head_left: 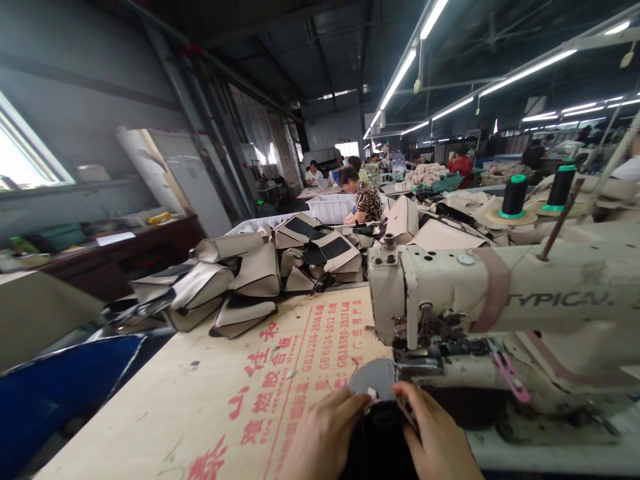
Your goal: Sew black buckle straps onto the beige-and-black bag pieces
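Low in the head view, my left hand is closed at the left edge of a black piece of material, with a small whitish bit at its fingertips. My right hand pinches the opposite edge, where a thin greyish strip shows between thumb and forefinger. The lower part of the black piece runs out of view. Just beyond my fingertips lies a rounded grey plate, beside the needle area of the cream sewing machine. A pair of pink-handled snips rests on the machine.
A heap of beige and black sewn pieces covers the far side of the plywood table. Two black thread cones stand behind the machine. A blue bin is at the left. A person in a patterned top sits farther back.
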### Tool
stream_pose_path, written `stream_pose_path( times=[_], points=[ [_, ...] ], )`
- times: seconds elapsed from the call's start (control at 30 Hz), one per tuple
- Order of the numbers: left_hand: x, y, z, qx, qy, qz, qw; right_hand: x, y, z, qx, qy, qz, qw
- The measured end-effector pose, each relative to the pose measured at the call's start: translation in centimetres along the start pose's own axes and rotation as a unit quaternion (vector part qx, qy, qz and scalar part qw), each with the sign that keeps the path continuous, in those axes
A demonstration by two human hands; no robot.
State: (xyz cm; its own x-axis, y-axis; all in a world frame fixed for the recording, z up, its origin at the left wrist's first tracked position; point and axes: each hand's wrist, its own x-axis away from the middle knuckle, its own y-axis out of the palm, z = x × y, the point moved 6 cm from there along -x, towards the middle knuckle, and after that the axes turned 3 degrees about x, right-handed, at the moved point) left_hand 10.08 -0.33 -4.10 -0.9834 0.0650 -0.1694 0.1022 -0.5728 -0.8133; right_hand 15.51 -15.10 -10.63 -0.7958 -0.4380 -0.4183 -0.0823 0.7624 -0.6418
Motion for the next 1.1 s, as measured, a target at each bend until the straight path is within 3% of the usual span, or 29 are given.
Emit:
stream_pose_path(
  times=[0.17,0.37,0.5,0.63,0.73,0.8,1.1],
  points=[
    [-2.4,-0.8,0.8,0.051,0.078,-0.067,0.993,-1.2,-2.0,-1.0,-0.006,-0.105,-0.057,0.993],
    [-2.1,0.0,1.2,0.048,0.101,-0.076,0.991,0.1,-2.6,-0.8,-0.035,-0.204,0.031,0.978],
    [-2.1,0.3,2.5,0.049,0.125,-0.111,0.985,0.3,-2.1,-0.6,-0.067,-0.238,-0.035,0.968],
    [-1.7,0.9,3.0,0.049,0.133,-0.07,0.987,0.3,-2.1,-0.1,-0.087,-0.213,-0.072,0.971],
    [-1.5,1.2,3.2,0.045,0.185,-0.001,0.982,0.3,-2.2,-0.1,-0.088,-0.193,-0.072,0.975],
    [-1.6,1.4,3.4,0.039,0.218,0.012,0.975,0.2,-2.2,-0.2,-0.078,-0.182,-0.076,0.977],
    [-2.4,1.8,3.2,-0.047,0.154,-0.162,0.974,0.3,-2.2,0.0,-0.062,-0.176,-0.018,0.982]
  ],
)
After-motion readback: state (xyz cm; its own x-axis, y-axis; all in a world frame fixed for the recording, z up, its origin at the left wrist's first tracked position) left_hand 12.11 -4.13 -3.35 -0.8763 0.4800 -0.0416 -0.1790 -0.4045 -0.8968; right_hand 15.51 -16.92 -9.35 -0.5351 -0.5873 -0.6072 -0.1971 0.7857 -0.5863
